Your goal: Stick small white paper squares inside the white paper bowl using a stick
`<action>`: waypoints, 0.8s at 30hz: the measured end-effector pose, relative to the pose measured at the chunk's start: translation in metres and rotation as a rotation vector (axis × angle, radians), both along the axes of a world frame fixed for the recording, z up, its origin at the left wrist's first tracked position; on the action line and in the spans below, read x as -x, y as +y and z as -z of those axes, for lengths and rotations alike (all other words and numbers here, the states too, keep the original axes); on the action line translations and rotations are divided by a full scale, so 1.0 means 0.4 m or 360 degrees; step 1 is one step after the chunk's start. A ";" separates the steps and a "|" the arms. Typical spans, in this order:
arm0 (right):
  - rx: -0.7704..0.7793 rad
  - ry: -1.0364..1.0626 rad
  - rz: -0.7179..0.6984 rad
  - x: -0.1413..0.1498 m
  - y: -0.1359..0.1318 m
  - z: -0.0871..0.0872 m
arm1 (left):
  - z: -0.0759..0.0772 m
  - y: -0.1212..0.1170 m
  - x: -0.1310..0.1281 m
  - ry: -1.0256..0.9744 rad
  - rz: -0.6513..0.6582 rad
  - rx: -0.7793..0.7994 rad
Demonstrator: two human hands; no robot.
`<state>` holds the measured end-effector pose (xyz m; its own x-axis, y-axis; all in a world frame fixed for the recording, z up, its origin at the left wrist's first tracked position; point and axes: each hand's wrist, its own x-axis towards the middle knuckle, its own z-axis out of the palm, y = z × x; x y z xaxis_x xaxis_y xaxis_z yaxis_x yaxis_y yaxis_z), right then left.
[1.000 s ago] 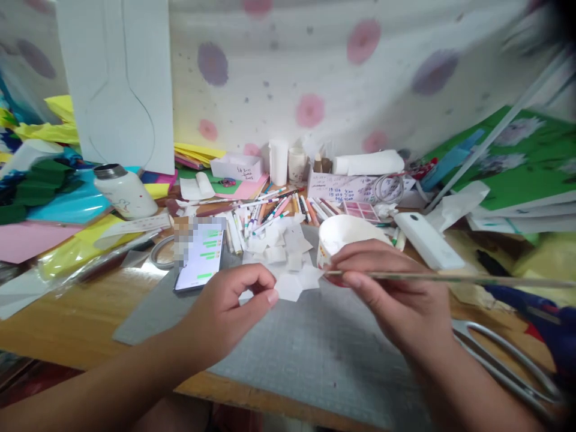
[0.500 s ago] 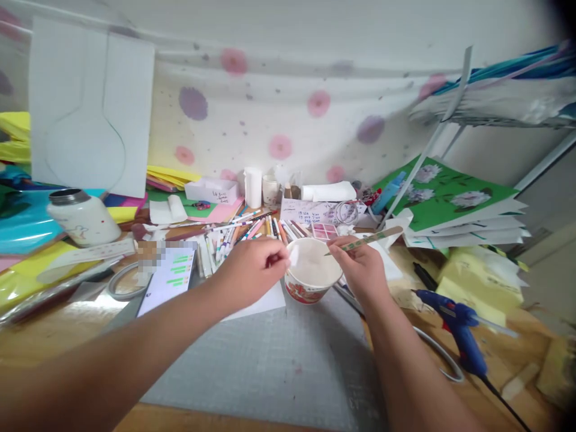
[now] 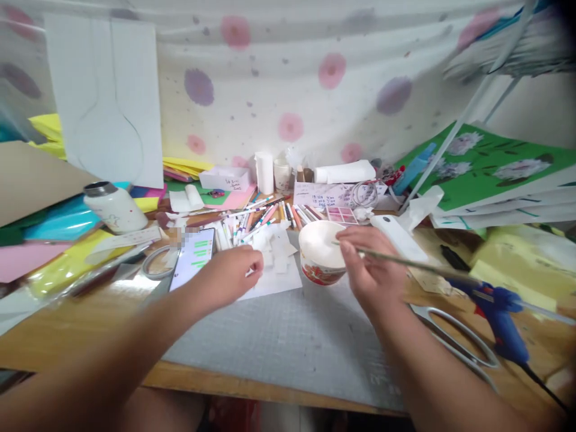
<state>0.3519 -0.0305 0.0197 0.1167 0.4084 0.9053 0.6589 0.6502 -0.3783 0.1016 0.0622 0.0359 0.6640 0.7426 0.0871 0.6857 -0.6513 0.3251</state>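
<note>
My right hand (image 3: 373, 264) grips a slim, flat greenish stick (image 3: 405, 261) with a patterned surface. Its pointed end lies over the rim of a paper bowl (image 3: 321, 264), white inside with a red print outside. The bowl stands upright on a grey cutting mat (image 3: 288, 342). To the left of the bowl, my left hand (image 3: 231, 273) has its fingers curled together; whatever they hold, if anything, is hidden. Beside it, small white paper pieces (image 3: 276, 255) lie on a white sheet (image 3: 283, 285).
A phone (image 3: 193, 258), a tape roll (image 3: 157, 262) and a white bottle (image 3: 117, 210) are at left. Scattered markers (image 3: 247, 219) lie behind. On the right are scissors (image 3: 454, 336), a blue glue gun (image 3: 499, 312) and a white object (image 3: 398, 237).
My left hand has moved away from the bowl's rim, left toward the paper pieces. My right hand remains at the bowl, and the stick has swung rightward and lower. The view has shifted.
</note>
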 end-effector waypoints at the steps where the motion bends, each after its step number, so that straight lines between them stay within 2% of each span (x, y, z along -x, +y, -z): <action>1: -0.0022 -0.0092 -0.0127 0.030 -0.011 0.002 | 0.024 -0.005 0.012 0.0020 0.0012 0.0007; 4: -0.0019 -0.0387 -0.0533 0.129 -0.034 0.014 | 0.077 -0.005 0.024 0.0033 0.0046 0.0000; 6: 0.0017 -0.0539 -0.0742 0.176 -0.034 0.021 | 0.090 0.001 0.020 0.0042 0.0079 0.0002; 8: 0.0212 -0.0517 -0.0880 0.193 -0.022 0.030 | 0.091 0.007 0.012 0.0062 0.0102 0.0014; 10: 0.0314 -0.0414 -0.0880 0.180 -0.004 0.042 | 0.090 0.008 0.003 0.0081 0.0108 0.0034; 13: 0.0403 -0.0225 -0.0763 0.137 0.017 0.065 | 0.089 0.003 -0.008 0.0081 0.0090 0.0078; 17: 0.0460 -0.0121 -0.0728 0.114 0.017 0.077 | 0.081 -0.007 -0.015 -0.0017 0.0047 0.0169; 21: 0.0442 -0.0084 -0.0768 0.129 -0.013 0.063 | 0.045 -0.040 -0.010 -0.0203 -0.0001 0.0311; 24: 0.0449 -0.0014 -0.0756 0.136 -0.035 0.052 | 0.014 -0.091 0.002 -0.0345 -0.0062 0.0388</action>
<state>0.2976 -0.0445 -0.0009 -0.1465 0.6413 0.7532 0.3219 0.7509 -0.5767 0.1007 0.0259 0.0302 0.6199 0.7836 0.0401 0.6063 -0.5109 0.6094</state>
